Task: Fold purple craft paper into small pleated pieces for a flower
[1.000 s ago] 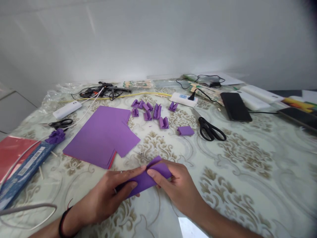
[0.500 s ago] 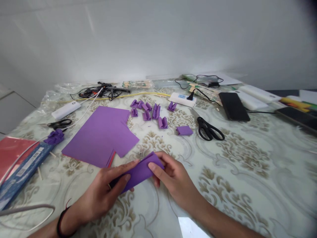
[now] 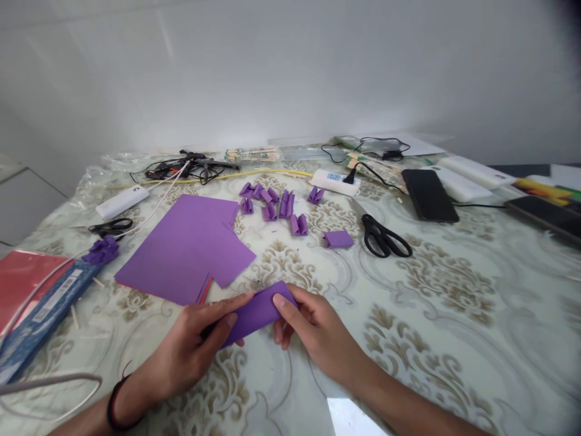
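Plain pale grey wall (image 3: pixel 290 72), floral-patterned table (image 3: pixel 436 327), soft light

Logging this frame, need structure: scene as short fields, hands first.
left hand: grips near end of folded purple paper
right hand: holds its far end
beyond hands: small folded purple pieces
left of pieces: purple sheets, overlapping
right of pieces: black-handled scissors, black phone
behind pieces: white power strip, black plug inserted

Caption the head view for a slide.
Left hand and right hand hold folded purple paper near a stack of purple sheets.
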`<state>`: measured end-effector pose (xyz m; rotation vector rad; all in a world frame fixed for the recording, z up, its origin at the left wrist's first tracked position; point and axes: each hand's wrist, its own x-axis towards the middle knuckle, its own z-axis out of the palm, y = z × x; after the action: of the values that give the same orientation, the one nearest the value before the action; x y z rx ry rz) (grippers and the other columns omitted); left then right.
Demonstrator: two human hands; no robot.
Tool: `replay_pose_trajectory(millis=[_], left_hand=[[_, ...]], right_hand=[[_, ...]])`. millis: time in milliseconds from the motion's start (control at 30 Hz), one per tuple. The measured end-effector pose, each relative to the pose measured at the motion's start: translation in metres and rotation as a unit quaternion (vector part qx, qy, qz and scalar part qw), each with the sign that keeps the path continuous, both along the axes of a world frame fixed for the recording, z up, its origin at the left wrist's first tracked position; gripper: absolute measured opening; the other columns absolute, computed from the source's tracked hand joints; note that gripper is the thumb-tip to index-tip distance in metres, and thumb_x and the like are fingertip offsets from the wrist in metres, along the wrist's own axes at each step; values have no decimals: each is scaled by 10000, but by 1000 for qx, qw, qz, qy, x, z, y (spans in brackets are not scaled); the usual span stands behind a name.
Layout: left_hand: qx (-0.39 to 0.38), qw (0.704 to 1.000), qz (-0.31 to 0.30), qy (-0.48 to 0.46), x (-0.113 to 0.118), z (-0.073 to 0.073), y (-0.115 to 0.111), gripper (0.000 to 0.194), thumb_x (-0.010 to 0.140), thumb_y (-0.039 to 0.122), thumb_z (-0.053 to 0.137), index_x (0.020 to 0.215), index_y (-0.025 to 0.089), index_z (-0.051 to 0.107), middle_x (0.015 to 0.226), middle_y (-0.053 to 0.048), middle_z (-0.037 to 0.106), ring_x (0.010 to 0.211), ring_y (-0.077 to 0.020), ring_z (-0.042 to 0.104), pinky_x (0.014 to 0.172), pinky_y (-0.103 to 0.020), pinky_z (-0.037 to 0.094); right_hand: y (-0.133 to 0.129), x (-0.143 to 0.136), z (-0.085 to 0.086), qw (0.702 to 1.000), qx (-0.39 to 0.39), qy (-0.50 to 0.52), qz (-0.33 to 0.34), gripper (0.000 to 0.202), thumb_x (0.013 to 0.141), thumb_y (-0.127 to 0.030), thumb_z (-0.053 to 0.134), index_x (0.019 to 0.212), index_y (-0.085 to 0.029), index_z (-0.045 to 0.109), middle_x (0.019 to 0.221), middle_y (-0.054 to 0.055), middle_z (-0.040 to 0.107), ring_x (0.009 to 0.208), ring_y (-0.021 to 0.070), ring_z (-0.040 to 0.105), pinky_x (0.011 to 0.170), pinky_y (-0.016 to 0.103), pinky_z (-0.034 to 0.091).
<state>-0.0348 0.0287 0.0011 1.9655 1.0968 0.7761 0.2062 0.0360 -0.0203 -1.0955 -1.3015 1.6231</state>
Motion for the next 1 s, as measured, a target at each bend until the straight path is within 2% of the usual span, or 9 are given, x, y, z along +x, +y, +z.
replay_pose_trajectory(millis=[133, 333, 467, 567, 633, 700, 767, 900, 1000], left_hand=[[3, 1000, -3, 15, -2, -1, 1, 405, 1101, 242, 537, 1481, 267, 677, 871, -10, 844, 582, -115, 675, 541, -174, 495], [-6, 999, -16, 29, -2, 0, 1, 420, 1106, 261, 513, 1498, 269, 664, 989, -43, 859, 631, -142, 711, 579, -205, 535], [-17, 999, -6, 34, 1, 3, 1, 403, 1089, 289, 562, 1472, 282, 687, 953, -33, 862, 734, -182, 782, 728, -260, 630], [-26, 999, -5, 34, 2, 4, 1, 403, 1080, 301, 578, 1468, 288, 688, 1131, -56, 862, 863, -213, 820, 827, -302, 655], [-34, 999, -8, 26, 2, 4, 0, 408, 1081, 296, 578, 1477, 298, 677, 1281, -64, 825, 908, -215, 826, 816, -291, 661], [-46, 999, -24, 13, 1, 4, 0, 427, 1084, 285, 577, 1504, 314, 646, 1375, -62, 782, 872, -195, 829, 776, -268, 666], [-50, 998, -35, 7, 1, 3, 0, 445, 1087, 266, 574, 1525, 329, 620, 1421, -59, 755, 845, -180, 830, 758, -257, 669], [-19, 999, -30, 20, 1, 3, 0, 445, 1076, 244, 593, 1512, 323, 635, 1441, -54, 738, 1086, -227, 819, 925, -309, 662], [-9, 999, -31, 22, 1, 4, 1, 443, 1078, 241, 590, 1513, 311, 637, 1435, -59, 735, 1130, -236, 812, 982, -331, 650]], right_hand=[[0, 0, 0, 1000, 7, -1, -2, 533, 992, -704, 621, 861, -189, 661, 633, 4, 678, 586, 156, 649, 606, 273, 544], [0, 0, 1, 1000, 11, -1, -12, 513, 986, -685, 638, 826, -198, 657, 609, -5, 677, 561, 152, 648, 591, 266, 538], [-1, 0, 1, 1000, 15, -5, -21, 509, 981, -680, 644, 801, -204, 649, 597, -6, 674, 547, 153, 644, 583, 265, 534], [0, 0, 1, 1000, 14, -10, -25, 517, 971, -687, 649, 779, -207, 635, 591, -7, 668, 537, 153, 639, 571, 264, 526], [1, 0, 1, 999, 13, -14, -25, 517, 967, -686, 651, 771, -208, 629, 593, -6, 668, 541, 154, 640, 570, 264, 520], [1, 0, 2, 999, 12, -17, -24, 513, 966, -679, 656, 761, -209, 624, 596, -6, 665, 548, 155, 639, 579, 267, 518], [0, 0, 3, 1000, 12, -17, -23, 504, 965, -669, 661, 755, -212, 619, 598, -9, 659, 554, 157, 634, 587, 272, 515], [-1, 1, 6, 999, 15, -21, -23, 490, 969, -648, 668, 738, -221, 600, 601, -9, 652, 566, 162, 627, 595, 282, 502], [-1, 1, 7, 999, 19, -28, -24, 495, 971, -645, 664, 721, -227, 580, 600, -8, 648, 572, 166, 627, 596, 285, 497]])
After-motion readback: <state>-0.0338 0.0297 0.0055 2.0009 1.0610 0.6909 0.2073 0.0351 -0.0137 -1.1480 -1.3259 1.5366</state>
